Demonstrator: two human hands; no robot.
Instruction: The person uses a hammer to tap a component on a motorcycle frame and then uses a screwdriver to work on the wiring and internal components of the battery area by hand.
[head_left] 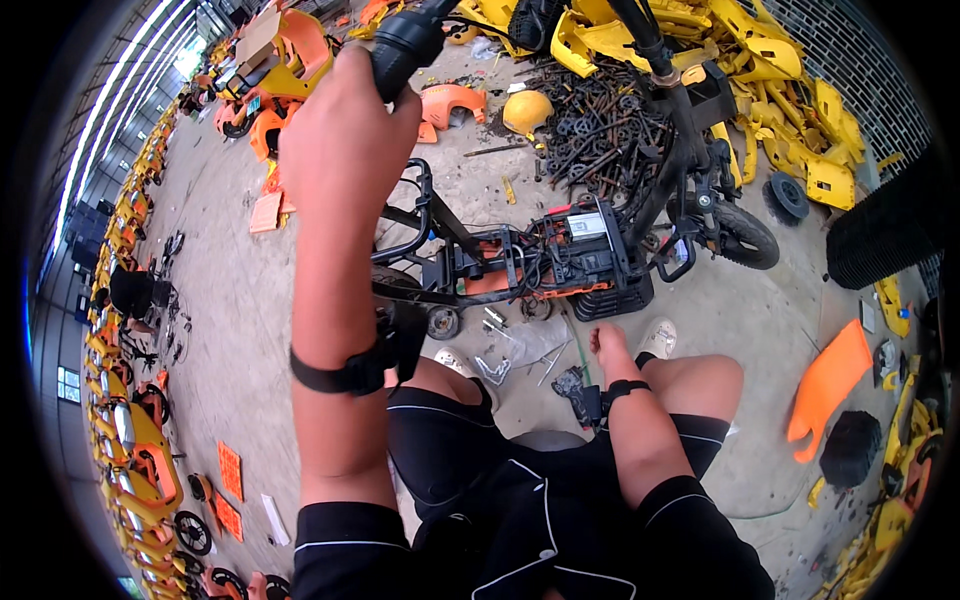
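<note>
On the floor before me, stripped bike (590,252), seemingly at a steadying step: my left hand (345,140) wraps its handlebar grip (406,52), right hand (607,343) loosely closed nearby; next likely needs a firm hold.

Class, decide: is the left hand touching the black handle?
Touching: the head view shows the left hand curled against the black handle, with no visible gap.

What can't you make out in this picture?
All in the head view:
Black grip: far end, cut off by the top edge.
Steering column: upper end, cut off there too.
Left hand: fingertips, hidden behind hand and grip.
Right hand: contents, if any; too small.
</note>
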